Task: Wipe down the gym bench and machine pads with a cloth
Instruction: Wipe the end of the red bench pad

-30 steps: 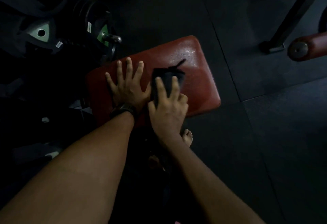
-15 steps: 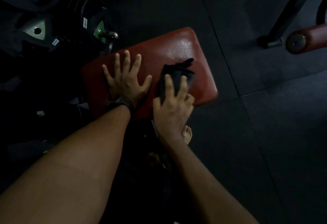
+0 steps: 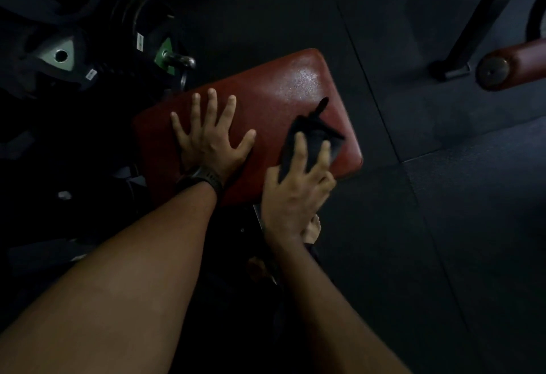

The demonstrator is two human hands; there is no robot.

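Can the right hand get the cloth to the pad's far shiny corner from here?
Probably yes: the right hand presses the cloth on the pad just short of that corner, only bare pad between; the left hand lies flat well aside.

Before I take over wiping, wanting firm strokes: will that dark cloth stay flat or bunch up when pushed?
Probably floppy: the cloth shows a crumpled loose tail. It likely glides easily, since the red pad looks glossy.
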